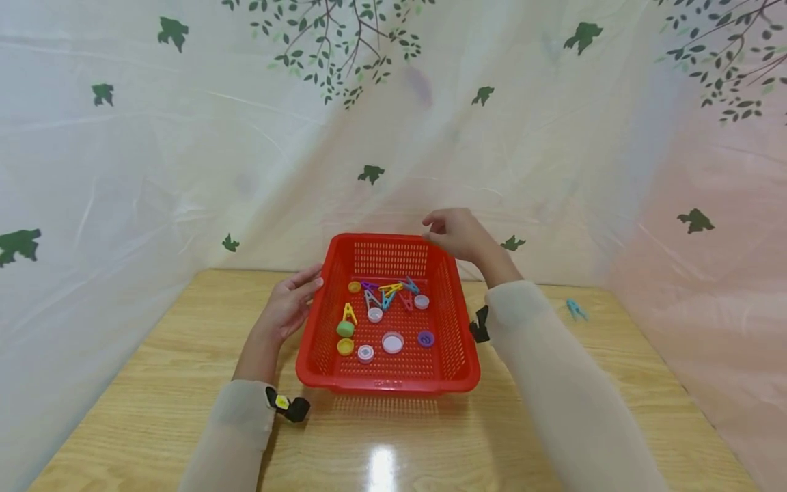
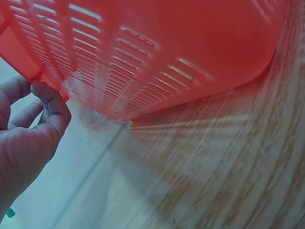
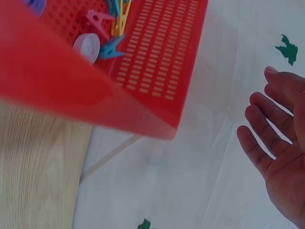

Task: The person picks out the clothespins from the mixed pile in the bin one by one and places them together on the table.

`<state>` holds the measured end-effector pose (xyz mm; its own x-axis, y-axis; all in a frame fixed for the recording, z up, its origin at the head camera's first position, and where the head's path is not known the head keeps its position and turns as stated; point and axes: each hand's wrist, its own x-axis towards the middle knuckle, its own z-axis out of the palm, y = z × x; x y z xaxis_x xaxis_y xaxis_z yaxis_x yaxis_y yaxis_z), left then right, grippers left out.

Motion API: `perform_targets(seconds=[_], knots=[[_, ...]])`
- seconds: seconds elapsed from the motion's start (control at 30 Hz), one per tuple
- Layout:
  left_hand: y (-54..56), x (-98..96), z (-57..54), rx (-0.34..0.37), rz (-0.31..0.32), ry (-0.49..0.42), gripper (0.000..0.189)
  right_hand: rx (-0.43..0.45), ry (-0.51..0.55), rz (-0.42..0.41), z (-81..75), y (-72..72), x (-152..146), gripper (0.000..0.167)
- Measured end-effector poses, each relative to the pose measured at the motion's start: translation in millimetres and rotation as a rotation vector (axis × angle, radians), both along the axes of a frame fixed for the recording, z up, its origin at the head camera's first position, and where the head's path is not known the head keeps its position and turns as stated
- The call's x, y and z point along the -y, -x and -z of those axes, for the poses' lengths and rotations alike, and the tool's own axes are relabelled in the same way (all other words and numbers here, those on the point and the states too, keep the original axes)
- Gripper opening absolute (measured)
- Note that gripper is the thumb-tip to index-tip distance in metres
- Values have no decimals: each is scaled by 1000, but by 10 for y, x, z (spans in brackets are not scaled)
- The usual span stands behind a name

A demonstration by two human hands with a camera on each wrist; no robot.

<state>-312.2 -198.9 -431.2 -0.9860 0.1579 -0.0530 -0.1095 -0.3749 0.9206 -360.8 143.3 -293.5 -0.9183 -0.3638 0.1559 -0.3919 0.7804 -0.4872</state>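
Red plastic makes up the basket (image 1: 389, 385), which sits at the middle of the table's far part, its far wall close to the backdrop; whether its base lies fully flat, I cannot tell. Its floor carries scattered small pieces: a green cap (image 1: 346, 329) and a yellow clip (image 1: 349, 313) on the left, a purple cap (image 1: 425, 339) near right, a pale round lid (image 1: 393, 343) near the middle, and a huddle of clips towards the far side, among them a red clip (image 1: 406, 301). The step in hand seems to be steadying or placing the basket, with the right hand free for a piece; the next move probably calls for keeping the left side firm while the right fingers close on something. At the basket's left side, the left hand (image 1: 289, 302) has thumb and fingers bent together, pinching the rim. The right hand (image 1: 456, 234) hangs over the far right corner, its forearm slanting in from near right; the right wrist view shows the fingers spaced apart and loosely curved, apart from the basket, with nothing seen in them. Well off to the right, a blue clip (image 1: 576, 309) lies on the wooden table (image 1: 160, 355). Behind everything hangs a pale cloth backdrop (image 1: 289, 157) with green leaf shapes.
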Motion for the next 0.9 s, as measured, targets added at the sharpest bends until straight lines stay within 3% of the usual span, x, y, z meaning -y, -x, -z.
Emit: perform_targets(seconds=[0.23, 0.57, 0.9], knots=[[-9, 15, -13, 2, -8, -4, 57, 14, 23, -23, 32, -17, 223, 37], [-9, 25, -13, 0, -2, 11, 57, 14, 34, -86, 228, 23, 453, 36], [4, 11, -1, 3, 2, 10, 57, 82, 79, -52, 453, 64, 562, 45]])
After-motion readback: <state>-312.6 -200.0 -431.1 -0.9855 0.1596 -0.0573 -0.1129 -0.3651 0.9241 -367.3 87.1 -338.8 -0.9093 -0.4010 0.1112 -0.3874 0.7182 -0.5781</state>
